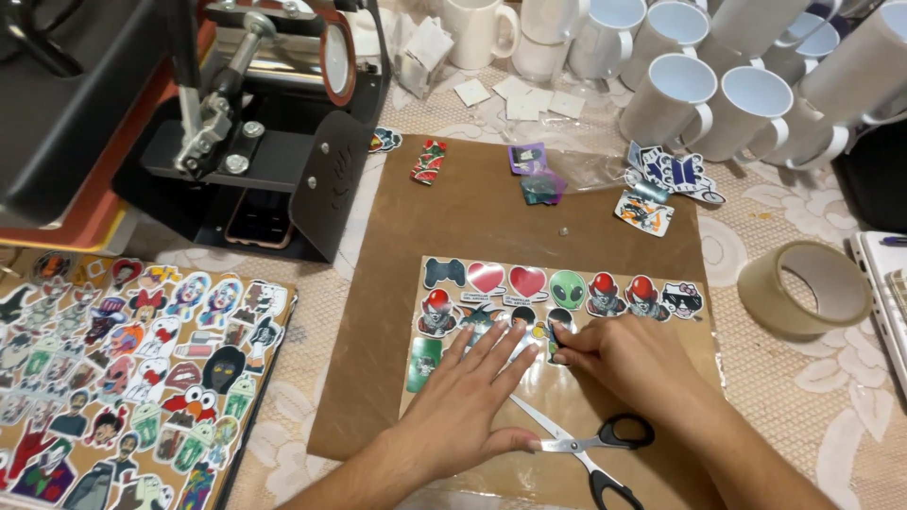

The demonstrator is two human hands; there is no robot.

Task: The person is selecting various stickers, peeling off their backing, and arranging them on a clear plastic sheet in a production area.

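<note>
Scissors (590, 453) lie near, unheld. Left hand (472, 397) presses flat, fingers spread, on the sheet (567, 392); right hand (614, 359) pinches a sticker (559, 332). Best pressed outward, avoiding bubbles.

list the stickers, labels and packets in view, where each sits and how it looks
Sticker sheet: centre, under both hands, clear film, colourful cutouts.
Sticker board: left, brown, crowded with cartoon figures.
Loose stickers: top right by white mugs, blue and white.
Clear packets: top centre, white squares.
</note>
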